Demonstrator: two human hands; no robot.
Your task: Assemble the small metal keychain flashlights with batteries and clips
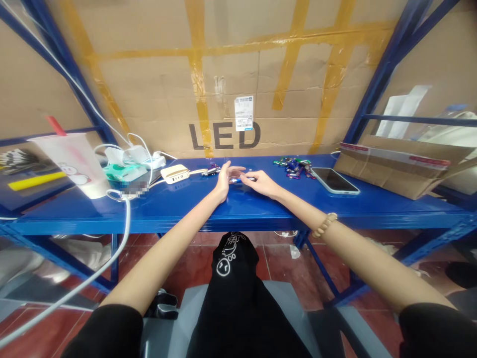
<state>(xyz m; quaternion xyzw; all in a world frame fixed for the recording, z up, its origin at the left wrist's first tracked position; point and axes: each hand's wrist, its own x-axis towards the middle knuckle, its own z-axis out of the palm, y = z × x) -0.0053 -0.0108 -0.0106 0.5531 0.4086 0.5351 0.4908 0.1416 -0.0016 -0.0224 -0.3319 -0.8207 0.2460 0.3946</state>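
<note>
Fingertips of right hand (261, 183) narrowly closed, apparently pinching small blue-and-silver part (237, 180), held between both hands; left hand (226, 180) half-curled just beside it, contact not determinable. Coloured carabiner keyrings (292, 168) beyond right hand, within easy reach on blue steel shelf (186, 209). Smartphone (334, 180) farther right, apparently kept aside from handling.

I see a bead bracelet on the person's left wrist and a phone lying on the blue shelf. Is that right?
Not quite: the head view shows the bead bracelet on the person's right wrist, not the left. The phone does lie on the blue shelf.
</note>
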